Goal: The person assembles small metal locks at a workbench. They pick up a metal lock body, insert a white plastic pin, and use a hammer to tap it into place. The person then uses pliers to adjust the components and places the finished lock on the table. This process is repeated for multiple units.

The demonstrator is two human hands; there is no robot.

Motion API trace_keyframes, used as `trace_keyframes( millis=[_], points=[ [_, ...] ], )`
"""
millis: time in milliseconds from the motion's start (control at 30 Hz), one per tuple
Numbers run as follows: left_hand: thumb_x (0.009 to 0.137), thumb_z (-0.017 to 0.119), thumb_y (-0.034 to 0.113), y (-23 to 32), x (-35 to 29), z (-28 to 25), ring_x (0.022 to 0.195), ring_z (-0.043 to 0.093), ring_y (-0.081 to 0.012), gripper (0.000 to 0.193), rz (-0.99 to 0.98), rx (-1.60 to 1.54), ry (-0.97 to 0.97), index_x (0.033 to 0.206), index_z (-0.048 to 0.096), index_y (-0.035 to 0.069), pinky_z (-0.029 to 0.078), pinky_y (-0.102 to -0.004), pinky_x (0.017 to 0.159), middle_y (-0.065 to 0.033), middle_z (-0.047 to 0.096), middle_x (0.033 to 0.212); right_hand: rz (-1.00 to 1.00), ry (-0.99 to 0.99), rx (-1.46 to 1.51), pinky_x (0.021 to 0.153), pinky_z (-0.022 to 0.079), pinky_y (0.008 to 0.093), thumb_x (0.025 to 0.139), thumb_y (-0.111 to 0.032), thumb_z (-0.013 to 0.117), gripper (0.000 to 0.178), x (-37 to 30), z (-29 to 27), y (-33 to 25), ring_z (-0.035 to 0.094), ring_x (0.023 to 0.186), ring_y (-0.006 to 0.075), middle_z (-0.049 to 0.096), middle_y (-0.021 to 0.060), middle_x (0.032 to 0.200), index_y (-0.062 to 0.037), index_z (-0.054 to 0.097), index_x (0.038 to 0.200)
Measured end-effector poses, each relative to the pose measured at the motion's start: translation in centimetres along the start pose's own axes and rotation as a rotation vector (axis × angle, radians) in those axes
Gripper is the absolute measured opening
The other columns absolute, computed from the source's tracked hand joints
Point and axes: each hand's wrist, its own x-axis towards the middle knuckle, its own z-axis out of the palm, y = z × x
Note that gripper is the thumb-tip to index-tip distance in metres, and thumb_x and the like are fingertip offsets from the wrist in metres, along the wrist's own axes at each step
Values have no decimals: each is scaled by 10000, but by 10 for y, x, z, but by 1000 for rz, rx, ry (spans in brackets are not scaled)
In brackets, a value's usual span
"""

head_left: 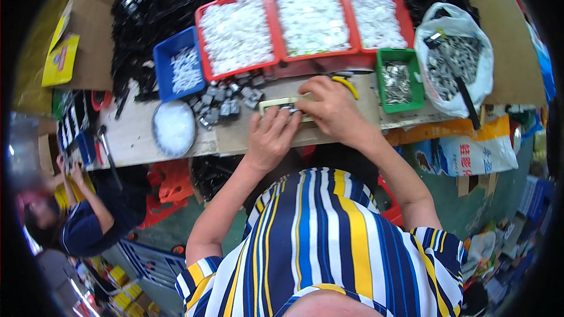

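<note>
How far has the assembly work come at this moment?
Done: a cluster of small grey pieces lies left of the hands. In hand: left hand and right hand work on a small part at a flat metal jig. Left: three red trays remain full of white parts.

A small flat metal frame [281,105] lies on the table edge. It is pale gold and long. A tiny grey part [292,109] sits on it, mostly hidden under fingers.
</note>
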Motion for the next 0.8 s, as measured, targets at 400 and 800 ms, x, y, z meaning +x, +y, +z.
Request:
trace_keyframes(
  millis=[400, 800],
  points=[
    [790, 807, 185, 2, 4, 1, 1041, 566, -243, 338, -20, -74, 30, 1111, 721, 121, 389, -397, 842, -43, 612, 1054, 455, 376, -390, 804, 525, 425, 837, -8, 673, 127, -62, -143, 70, 668, 899, 347, 670, 165, 995, 15, 683, 962],
    [746, 811, 125, -23, 7, -36, 1066, 570, -289, 348, -154, -236, 47, 1079, 716, 91, 424, -421, 867, -53, 626, 1043, 624, 277, -577, 707, 497, 393, 903, -203, 703, 210, -94, -173, 162, 635, 758, 305, 644, 145, 854, 4, 693, 937]
  ],
)
